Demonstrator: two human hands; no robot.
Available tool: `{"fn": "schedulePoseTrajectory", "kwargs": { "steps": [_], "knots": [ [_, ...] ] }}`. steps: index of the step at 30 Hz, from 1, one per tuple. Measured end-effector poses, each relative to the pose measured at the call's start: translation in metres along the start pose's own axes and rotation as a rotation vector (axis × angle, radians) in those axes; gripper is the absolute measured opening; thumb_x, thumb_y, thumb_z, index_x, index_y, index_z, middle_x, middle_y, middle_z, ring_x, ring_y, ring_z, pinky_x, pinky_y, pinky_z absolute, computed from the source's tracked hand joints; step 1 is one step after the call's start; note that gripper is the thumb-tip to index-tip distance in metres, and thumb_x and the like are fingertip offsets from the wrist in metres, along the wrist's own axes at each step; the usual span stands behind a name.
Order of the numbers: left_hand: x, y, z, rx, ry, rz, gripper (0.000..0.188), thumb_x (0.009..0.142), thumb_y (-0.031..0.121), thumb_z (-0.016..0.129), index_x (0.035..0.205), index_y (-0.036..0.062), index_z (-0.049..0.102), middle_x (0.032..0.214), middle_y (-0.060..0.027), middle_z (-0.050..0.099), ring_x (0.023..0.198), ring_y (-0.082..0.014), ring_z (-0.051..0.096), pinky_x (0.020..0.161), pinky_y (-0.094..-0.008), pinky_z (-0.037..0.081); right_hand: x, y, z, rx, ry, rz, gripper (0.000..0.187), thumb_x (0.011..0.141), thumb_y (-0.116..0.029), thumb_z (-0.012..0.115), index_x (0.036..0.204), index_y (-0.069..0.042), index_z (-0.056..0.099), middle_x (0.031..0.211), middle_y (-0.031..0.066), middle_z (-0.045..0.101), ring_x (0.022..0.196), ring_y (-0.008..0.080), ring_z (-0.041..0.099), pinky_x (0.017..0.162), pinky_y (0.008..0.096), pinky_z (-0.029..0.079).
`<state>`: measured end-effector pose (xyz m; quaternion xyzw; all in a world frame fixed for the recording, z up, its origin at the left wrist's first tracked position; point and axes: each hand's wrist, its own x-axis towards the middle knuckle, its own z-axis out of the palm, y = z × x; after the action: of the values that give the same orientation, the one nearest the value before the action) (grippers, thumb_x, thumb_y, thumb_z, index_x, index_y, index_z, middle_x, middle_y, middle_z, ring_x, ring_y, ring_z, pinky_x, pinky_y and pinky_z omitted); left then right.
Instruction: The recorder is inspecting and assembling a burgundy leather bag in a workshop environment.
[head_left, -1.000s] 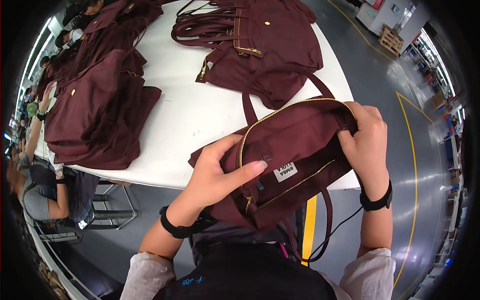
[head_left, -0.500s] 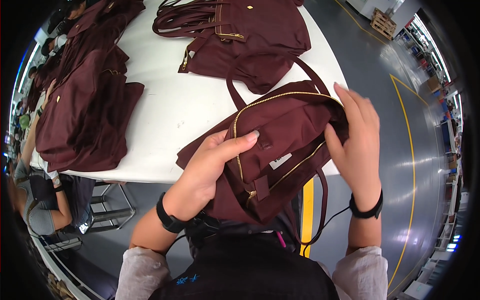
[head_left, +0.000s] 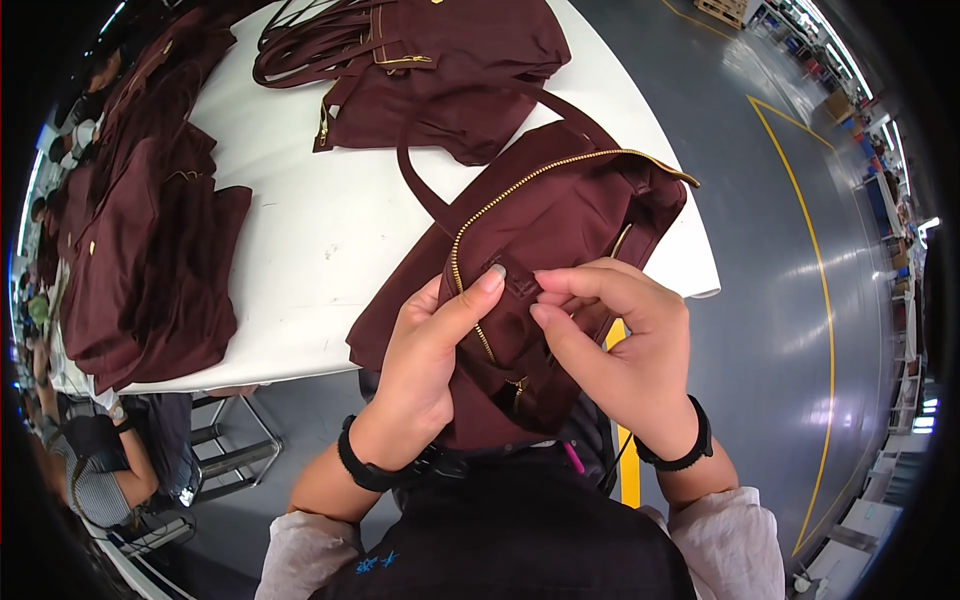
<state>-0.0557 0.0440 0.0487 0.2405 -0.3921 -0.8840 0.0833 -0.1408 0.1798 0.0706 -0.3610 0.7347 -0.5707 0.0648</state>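
Observation:
A dark maroon fabric bag (head_left: 590,215) lies tilted across the table's near edge, its gold zipper open and its inside facing me. My left hand (head_left: 420,360) grips the bag's near left side, thumb laid over the zippered rim onto the lining. Just right of that thumb is a small stitched tab (head_left: 522,288) on the lining. My right hand (head_left: 625,335) is at this tab, thumb and fingertips drawn together in a pinch; whatever is between them is too small to make out. One bag handle loops over the tabletop beyond.
More maroon bags (head_left: 470,60) lie at the far side of the white table (head_left: 300,270), and a heap of them (head_left: 150,270) covers its left end. A seated person (head_left: 110,470) is at the lower left by a metal stool (head_left: 235,455). Yellow lines mark the grey floor (head_left: 740,380).
My right hand has left the bag's far right rim and come down to the small tab inside, its fingers now pinched. My left hand keeps its hold on the bag.

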Motion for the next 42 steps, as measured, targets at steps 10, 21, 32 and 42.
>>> {"fn": "schedulePoseTrajectory", "kwargs": {
  "steps": [10, 21, 32, 42],
  "knots": [
    [-0.002, -0.007, -0.007, -0.066, -0.015, 0.052, 0.023, 0.089, 0.017, 0.065, 0.108, 0.0046, 0.062, 0.102, -0.0030, 0.067, 0.093, -0.0088, 0.062, 0.085, -0.0249, 0.046, -0.001, 0.008, 0.008, 0.332, -0.019, 0.306, 0.012, 0.078, 0.001, 0.070, 0.089, 0.005, 0.068, 0.082, 0.0079, 0.070, 0.073, 0.0079, 0.066, 0.065, 0.0187, 0.052],
    [0.000, -0.011, -0.005, -0.076, 0.040, 0.057, 0.020, 0.087, 0.014, 0.066, 0.104, 0.0036, 0.063, 0.098, -0.0049, 0.068, 0.090, -0.0098, 0.063, 0.084, -0.0247, 0.047, 0.005, 0.017, 0.009, 0.591, -0.073, 0.454, 0.008, 0.081, 0.008, 0.060, 0.087, 0.005, 0.066, 0.078, 0.0108, 0.068, 0.070, 0.0140, 0.065, 0.068, 0.0257, 0.055],
    [0.005, -0.022, -0.012, -0.031, 0.111, 0.072, 0.016, 0.089, 0.015, 0.057, 0.096, 0.0031, 0.063, 0.090, -0.0047, 0.067, 0.083, -0.0109, 0.064, 0.077, -0.0245, 0.049, -0.001, 0.026, 0.021, 0.650, -0.015, 0.502, 0.006, 0.083, 0.005, 0.059, 0.084, 0.003, 0.065, 0.078, 0.0103, 0.067, 0.068, 0.0141, 0.064, 0.066, 0.0276, 0.053],
    [0.011, -0.013, -0.008, -0.054, 0.085, 0.063, 0.013, 0.087, 0.012, 0.065, 0.097, 0.0040, 0.063, 0.091, -0.0017, 0.066, 0.085, -0.0073, 0.061, 0.079, -0.0225, 0.046, 0.007, 0.029, 0.013, 0.707, -0.069, 0.541, 0.013, 0.083, 0.004, 0.064, 0.096, 0.003, 0.066, 0.082, 0.0101, 0.068, 0.074, 0.0160, 0.067, 0.070, 0.0270, 0.055]
  ]
}}
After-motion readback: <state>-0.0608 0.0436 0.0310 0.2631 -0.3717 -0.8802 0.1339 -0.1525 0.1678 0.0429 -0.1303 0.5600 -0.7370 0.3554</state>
